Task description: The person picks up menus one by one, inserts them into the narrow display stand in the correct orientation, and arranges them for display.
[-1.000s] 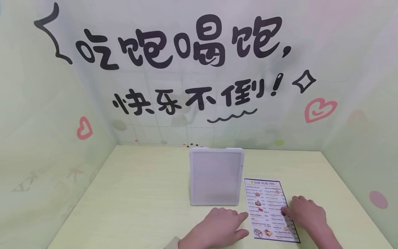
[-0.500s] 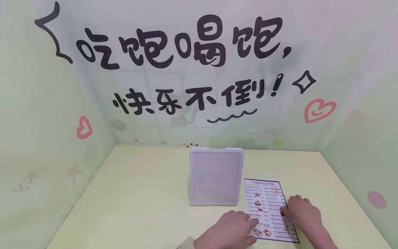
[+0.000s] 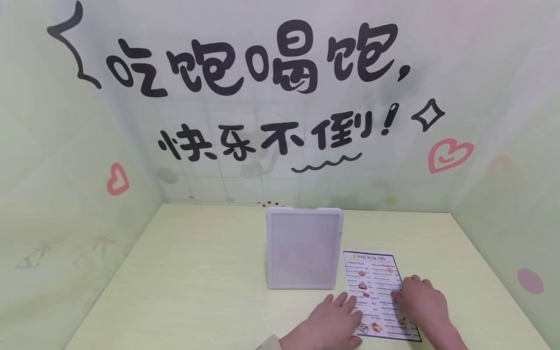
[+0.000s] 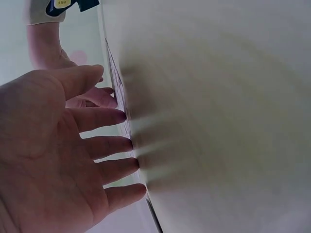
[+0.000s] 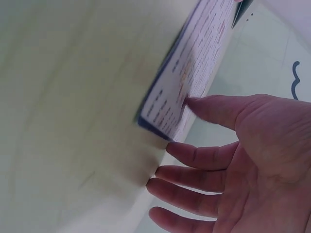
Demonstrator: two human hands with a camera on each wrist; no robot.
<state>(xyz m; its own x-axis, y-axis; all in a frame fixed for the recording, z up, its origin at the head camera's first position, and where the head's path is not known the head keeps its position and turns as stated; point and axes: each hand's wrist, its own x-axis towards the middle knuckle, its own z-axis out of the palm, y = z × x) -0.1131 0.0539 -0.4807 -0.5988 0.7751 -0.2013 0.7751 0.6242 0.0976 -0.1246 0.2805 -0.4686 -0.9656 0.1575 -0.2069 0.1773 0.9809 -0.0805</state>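
A printed dim sum menu [image 3: 374, 287] with a dark border lies flat on the table, right of the white upright frame-like stand [image 3: 304, 250]. My left hand [image 3: 325, 323] is at the menu's lower left edge. In the left wrist view, the left hand's fingers [image 4: 109, 144] are spread and fairly straight, tips down at the surface. On the other side, my right hand [image 3: 422, 301] rests by the menu's right edge. The right wrist view shows that hand's thumb [image 5: 218, 111] on the menu [image 5: 170, 92], with the fingertips [image 5: 177, 150] on the table beside it.
The pale wood table [image 3: 183, 272] stretches to the left. Behind it stands a printed wall [image 3: 245, 189] with large black characters, and walls close in on both sides. In the left wrist view a dark device [image 4: 73, 5] sits on the right sleeve.
My left hand has moved right onto the menu's left edge and spread its fingers. The right hand has shifted slightly left. Menu and stand stay in place.
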